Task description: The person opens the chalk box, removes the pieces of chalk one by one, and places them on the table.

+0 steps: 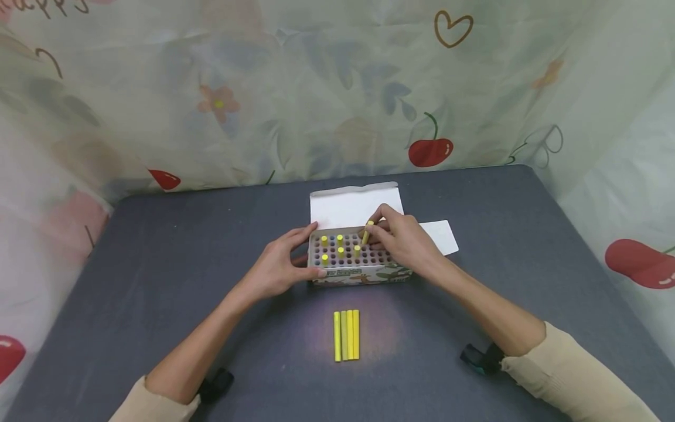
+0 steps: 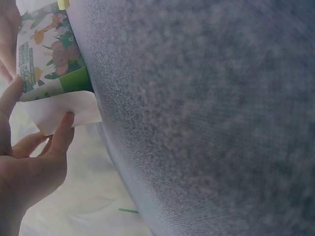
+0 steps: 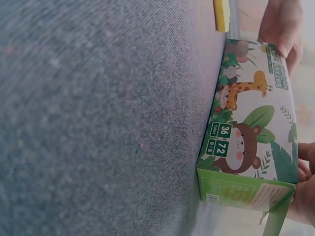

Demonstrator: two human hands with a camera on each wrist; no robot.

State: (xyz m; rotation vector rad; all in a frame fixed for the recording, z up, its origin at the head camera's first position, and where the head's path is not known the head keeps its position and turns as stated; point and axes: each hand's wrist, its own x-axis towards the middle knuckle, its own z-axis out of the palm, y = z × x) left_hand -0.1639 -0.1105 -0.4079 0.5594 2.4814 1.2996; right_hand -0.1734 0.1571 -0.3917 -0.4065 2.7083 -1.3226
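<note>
A cardboard box [image 1: 362, 275] printed with cartoon animals stands in mid-table, its white lid [image 1: 355, 208] folded back. Inside is a tray [image 1: 373, 262] full of round holes, where several yellow sticks [image 1: 340, 252] stand upright. My left hand [image 1: 274, 264] grips the box's left end, thumb at the front edge and a finger at the back corner. Its fingers touch a white end flap [image 2: 64, 108] in the left wrist view. Over the tray's right half, my right hand [image 1: 408, 237] pinches a slightly tilted yellow stick [image 1: 367, 231] between thumb and fingers, its lower end right at the holes.
Several yellow sticks [image 1: 347, 335] lie side by side on the grey cloth-covered table [image 1: 411, 363], in front of the box. Another white flap [image 1: 440, 237] sticks out at the box's right. A patterned curtain [image 1: 316, 105] hangs behind the table.
</note>
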